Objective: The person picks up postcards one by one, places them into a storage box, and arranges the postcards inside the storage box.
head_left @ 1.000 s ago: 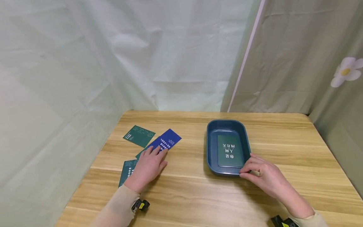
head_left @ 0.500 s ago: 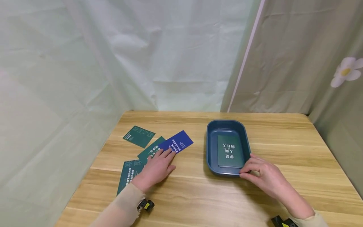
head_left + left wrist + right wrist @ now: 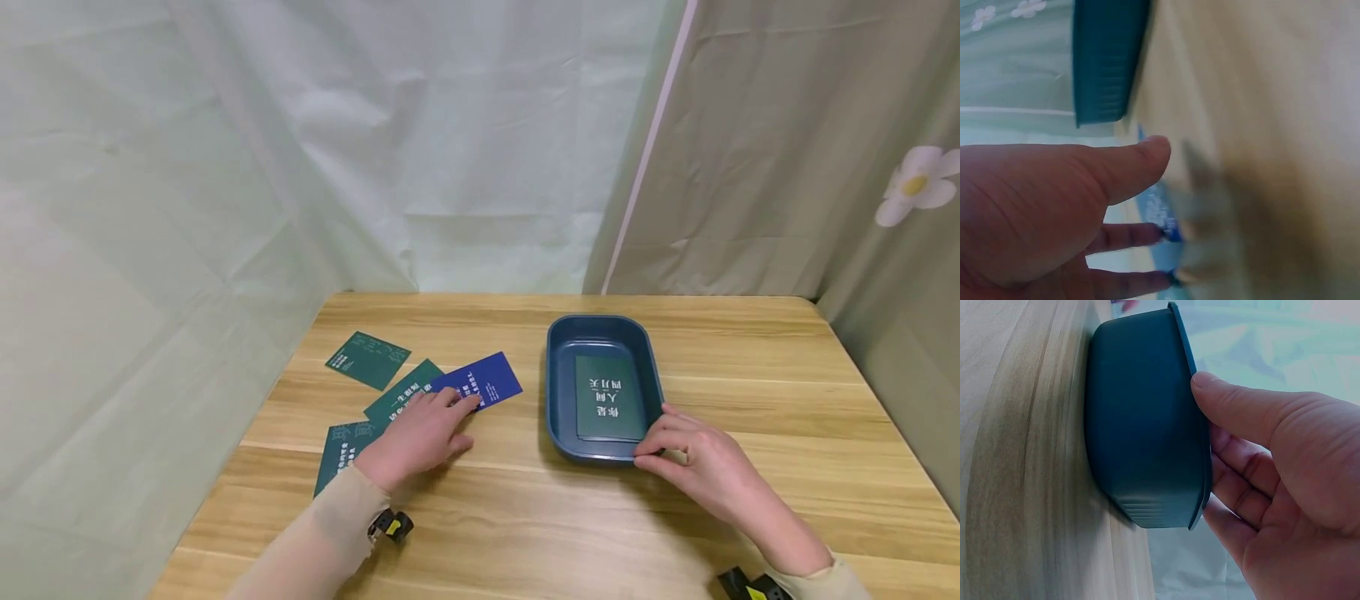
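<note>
A blue card [image 3: 490,382] with white print lies flat on the table, the fingertips of my left hand [image 3: 420,433] resting on its near part. Those fingers are extended, with the thumb held apart, as the left wrist view also shows. Under the blue card's left side sits a green card [image 3: 401,392], partly covered by the hand. My right hand [image 3: 693,458] pinches the near right corner of a dark blue tray [image 3: 558,333], thumb outside the rim and fingers over it. Inside the tray lies a green card [image 3: 609,392] with white characters, more card edges showing beneath it.
Another green card [image 3: 367,360] lies at the back left of the wooden table [image 3: 480,525]. A further green card [image 3: 333,454] is beside the left wrist, partly hidden by it. Pale curtains [image 3: 480,150] hang along the table's back and left edges.
The left hand has slid right with the blue card, uncovering more of the green card beneath it. The right hand and the tray stay in place.
</note>
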`<move>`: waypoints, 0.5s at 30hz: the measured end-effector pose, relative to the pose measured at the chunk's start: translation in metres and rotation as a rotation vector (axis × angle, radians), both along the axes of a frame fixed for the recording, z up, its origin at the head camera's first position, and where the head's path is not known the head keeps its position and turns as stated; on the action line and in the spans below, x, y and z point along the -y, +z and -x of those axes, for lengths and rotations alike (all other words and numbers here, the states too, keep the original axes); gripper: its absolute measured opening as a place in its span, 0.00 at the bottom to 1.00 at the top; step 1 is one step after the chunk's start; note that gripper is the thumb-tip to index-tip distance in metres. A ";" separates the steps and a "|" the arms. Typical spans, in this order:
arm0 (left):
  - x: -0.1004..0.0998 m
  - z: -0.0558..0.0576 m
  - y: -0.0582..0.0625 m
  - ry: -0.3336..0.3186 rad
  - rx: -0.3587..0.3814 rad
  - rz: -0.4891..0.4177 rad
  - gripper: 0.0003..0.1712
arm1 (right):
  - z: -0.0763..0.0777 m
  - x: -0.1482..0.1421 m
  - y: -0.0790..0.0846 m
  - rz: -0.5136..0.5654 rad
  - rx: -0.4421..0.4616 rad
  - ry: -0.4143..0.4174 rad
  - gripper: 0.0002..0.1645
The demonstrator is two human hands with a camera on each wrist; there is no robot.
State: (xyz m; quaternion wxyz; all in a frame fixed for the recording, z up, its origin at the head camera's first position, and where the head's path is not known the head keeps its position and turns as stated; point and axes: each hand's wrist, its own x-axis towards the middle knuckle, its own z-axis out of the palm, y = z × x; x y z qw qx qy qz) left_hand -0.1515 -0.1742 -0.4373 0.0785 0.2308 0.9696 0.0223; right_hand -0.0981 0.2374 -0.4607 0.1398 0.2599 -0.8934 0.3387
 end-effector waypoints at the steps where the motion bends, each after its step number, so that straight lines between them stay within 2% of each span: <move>1: -0.001 0.005 0.003 -0.002 -0.006 0.005 0.36 | 0.000 0.000 0.000 0.006 -0.002 0.001 0.24; 7: -0.011 0.040 0.013 0.036 -0.050 0.049 0.41 | 0.001 0.001 -0.002 0.030 -0.009 0.021 0.24; 11: -0.022 0.061 0.017 0.076 -0.002 0.043 0.44 | 0.001 0.001 -0.002 0.011 -0.005 0.018 0.23; 15: -0.035 0.078 0.020 0.087 0.056 0.024 0.45 | 0.001 0.000 -0.001 -0.004 -0.009 0.004 0.23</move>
